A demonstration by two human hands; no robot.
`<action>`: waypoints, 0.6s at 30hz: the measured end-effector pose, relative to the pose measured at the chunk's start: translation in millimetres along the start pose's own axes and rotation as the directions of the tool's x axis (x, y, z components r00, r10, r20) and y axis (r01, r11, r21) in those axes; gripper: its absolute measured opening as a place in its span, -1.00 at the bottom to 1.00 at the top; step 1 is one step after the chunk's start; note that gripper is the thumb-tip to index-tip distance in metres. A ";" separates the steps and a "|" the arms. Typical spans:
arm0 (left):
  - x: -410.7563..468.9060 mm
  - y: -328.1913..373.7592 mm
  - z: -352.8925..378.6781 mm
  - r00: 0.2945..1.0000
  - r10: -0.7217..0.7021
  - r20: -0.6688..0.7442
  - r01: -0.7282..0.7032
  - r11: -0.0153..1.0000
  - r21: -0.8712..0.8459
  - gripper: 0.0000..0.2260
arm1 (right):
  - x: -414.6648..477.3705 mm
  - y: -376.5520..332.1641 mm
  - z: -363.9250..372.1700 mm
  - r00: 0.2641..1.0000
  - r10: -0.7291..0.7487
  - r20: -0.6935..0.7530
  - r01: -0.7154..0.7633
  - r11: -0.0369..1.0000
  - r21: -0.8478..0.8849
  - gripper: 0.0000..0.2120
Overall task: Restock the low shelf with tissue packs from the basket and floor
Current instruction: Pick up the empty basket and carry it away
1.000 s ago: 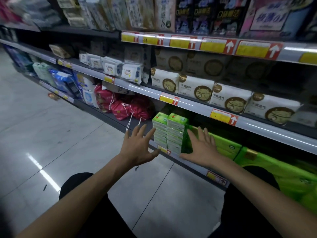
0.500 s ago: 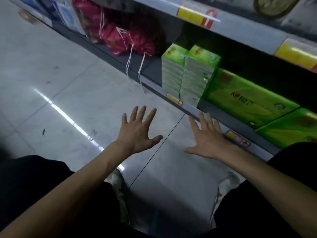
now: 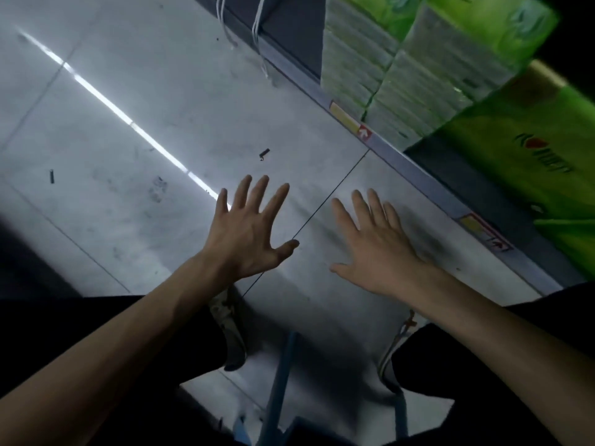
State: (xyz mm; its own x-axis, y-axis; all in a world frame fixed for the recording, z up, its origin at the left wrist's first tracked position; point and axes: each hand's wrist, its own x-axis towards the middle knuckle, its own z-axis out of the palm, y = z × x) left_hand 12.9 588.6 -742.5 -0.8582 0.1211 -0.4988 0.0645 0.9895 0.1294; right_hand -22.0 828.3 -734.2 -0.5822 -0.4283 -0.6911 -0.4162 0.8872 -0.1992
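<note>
Left hand (image 3: 249,233) and right hand (image 3: 376,249): both flat, fingers spread, holding nothing, over the floor (image 3: 128,130) at frame centre. Tissue packs (image 3: 386,75) stand stacked at 1 o'clock on the shelf (image 3: 415,173) edge, with larger green packs (image 3: 521,162) at 3 o'clock. Blue bar (image 3: 280,375) at 6 o'clock is possibly the basket; unconfirmed. Judgement: packs are light, soft, film-wrapped and likely slippery. Grip across the short sides, using both palms for large ones.

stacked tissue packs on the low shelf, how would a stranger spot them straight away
Find the low shelf running diagonally across the upper right. Behind its upper yellow price tag stand two side-by-side columns of stacked tissue packs. Unlike the big bright green pack lying to their right, they are small, pale-sided and green-topped.
</note>
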 end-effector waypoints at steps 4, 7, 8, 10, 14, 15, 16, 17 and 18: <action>-16.5 2.4 -16.6 0.999 -0.031 0.021 0.033 0.994 -0.105 -0.13 | -13.9 -14.8 -17.8 0.998 0.010 0.068 -0.014 0.998 0.060 -0.06; -37.0 8.0 -33.3 0.998 -0.046 0.034 0.050 0.989 -0.140 -0.15 | -30.5 -30.0 -31.3 0.998 0.031 0.054 -0.038 0.988 0.149 -0.09; -44.6 10.3 -38.5 0.997 -0.059 0.051 0.065 0.988 -0.141 -0.15 | -40.3 -36.3 -35.0 0.998 0.046 0.053 -0.055 0.980 0.190 -0.09; -64.0 18.0 -52.8 0.992 -0.078 0.095 0.091 0.986 -0.138 -0.15 | -69.2 -46.2 -41.0 0.995 0.083 0.056 -0.095 0.961 0.260 -0.08; -126.8 36.7 -121.6 0.979 -0.133 0.157 0.156 0.978 -0.142 -0.16 | -151.9 -62.7 -72.5 0.981 0.173 0.088 -0.191 0.945 0.266 -0.04; -145.6 42.6 -148.5 0.976 -0.140 0.166 0.166 0.974 -0.152 -0.16 | -176.6 -67.5 -87.9 0.975 0.197 0.102 -0.218 0.935 0.279 -0.02; -163.0 48.4 -177.1 0.977 -0.131 0.167 0.156 0.977 -0.148 -0.17 | -200.5 -72.3 -106.3 0.972 0.210 0.103 -0.231 0.926 0.298 -0.01; -179.2 54.4 -208.2 0.981 -0.109 0.163 0.131 0.983 -0.130 -0.17 | -224.4 -77.6 -128.8 0.971 0.218 0.095 -0.237 0.920 0.311 0.00; -193.3 60.4 -239.9 0.983 -0.084 0.162 0.102 0.989 -0.108 -0.17 | -247.4 -82.6 -152.4 0.971 0.227 0.079 -0.241 0.916 0.320 0.00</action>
State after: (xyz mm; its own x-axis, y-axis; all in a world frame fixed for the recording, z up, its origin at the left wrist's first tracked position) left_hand 60.5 606.0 -432.7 -0.7668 0.0490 -0.6400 -0.0789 0.9823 0.1696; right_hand 50.0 834.7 -440.8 -0.6049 -0.2004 -0.7707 -0.0175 0.9709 -0.2387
